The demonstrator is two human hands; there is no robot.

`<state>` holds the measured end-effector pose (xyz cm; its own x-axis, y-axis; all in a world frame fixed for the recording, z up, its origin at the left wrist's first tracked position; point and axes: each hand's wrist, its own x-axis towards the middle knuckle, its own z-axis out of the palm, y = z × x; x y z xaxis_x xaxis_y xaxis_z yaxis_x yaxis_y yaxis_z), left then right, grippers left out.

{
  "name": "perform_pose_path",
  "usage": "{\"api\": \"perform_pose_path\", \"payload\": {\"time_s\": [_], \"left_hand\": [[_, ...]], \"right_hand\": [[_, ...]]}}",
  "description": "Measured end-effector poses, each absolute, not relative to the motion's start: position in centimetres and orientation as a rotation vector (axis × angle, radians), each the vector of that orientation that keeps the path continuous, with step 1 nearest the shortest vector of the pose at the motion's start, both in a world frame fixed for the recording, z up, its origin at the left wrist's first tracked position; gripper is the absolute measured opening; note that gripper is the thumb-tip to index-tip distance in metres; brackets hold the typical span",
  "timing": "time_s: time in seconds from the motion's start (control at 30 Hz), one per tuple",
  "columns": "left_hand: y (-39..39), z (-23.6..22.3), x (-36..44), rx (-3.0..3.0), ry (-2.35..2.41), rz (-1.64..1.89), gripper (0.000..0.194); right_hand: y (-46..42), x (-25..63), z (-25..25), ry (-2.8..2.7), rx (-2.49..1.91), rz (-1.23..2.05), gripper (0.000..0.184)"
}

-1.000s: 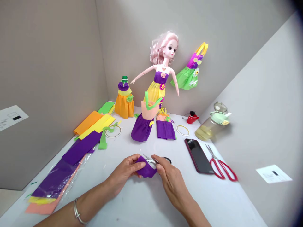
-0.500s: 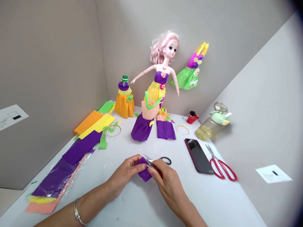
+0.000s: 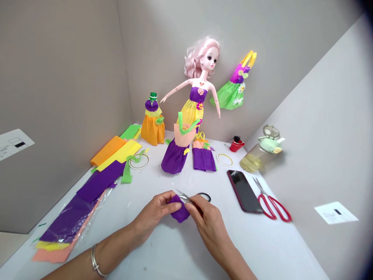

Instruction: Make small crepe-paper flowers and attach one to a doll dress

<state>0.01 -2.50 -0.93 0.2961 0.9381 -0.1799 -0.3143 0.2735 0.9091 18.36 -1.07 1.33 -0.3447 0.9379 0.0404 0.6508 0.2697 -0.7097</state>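
My left hand [image 3: 161, 208] pinches a small piece of purple crepe paper [image 3: 180, 210] between thumb and fingers. My right hand [image 3: 206, 223] holds small scissors [image 3: 184, 198] with black finger loops, and their thin steel blades lie along the paper's top edge. The two hands nearly meet around the paper. My right fingers hide most of the scissor handles.
A pink-haired doll [image 3: 194, 101] in a paper dress stands at the back, near paper garments. Crepe paper strips [image 3: 100, 182] lie left. A phone [image 3: 244, 191], red-handled scissors [image 3: 272, 208] and a glass bottle [image 3: 259, 155] lie right.
My right hand has moved in toward my left, bringing the scissor blades against the purple paper. The paper has shifted and now hangs lower between my hands.
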Motion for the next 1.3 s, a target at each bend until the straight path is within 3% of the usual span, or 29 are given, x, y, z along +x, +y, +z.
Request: {"api": "perform_pose_path", "payload": {"time_s": [0.27, 0.5, 0.63, 1.03, 1.3], "left_hand": [[-1.8, -0.7, -1.5, 0.789, 0.937, 1.042, 0.02], [-2.2, -0.9, -1.0, 0.836, 0.944, 1.002, 0.025], [-2.2, -1.2, -0.9, 0.892, 0.936, 1.005, 0.025], [-1.7, -1.9, -1.6, 0.987, 0.985, 1.032, 0.024], [-1.6, -1.7, -1.5, 1.131, 1.013, 0.953, 0.028]], "right_hand": [[2.5, 22.9, 0.4, -1.948, -1.772, 0.518, 0.029], [0.5, 20.0, 2.4, -1.866, -1.266, 1.232, 0.031], [-0.3, 18.5, 2.9, -1.92, -1.232, 1.309, 0.025], [1.7, 18.5, 3.8, -1.956, -1.212, 1.563, 0.038], [2.4, 18.4, 3.0, -1.936, -1.121, 1.675, 0.036]]}}
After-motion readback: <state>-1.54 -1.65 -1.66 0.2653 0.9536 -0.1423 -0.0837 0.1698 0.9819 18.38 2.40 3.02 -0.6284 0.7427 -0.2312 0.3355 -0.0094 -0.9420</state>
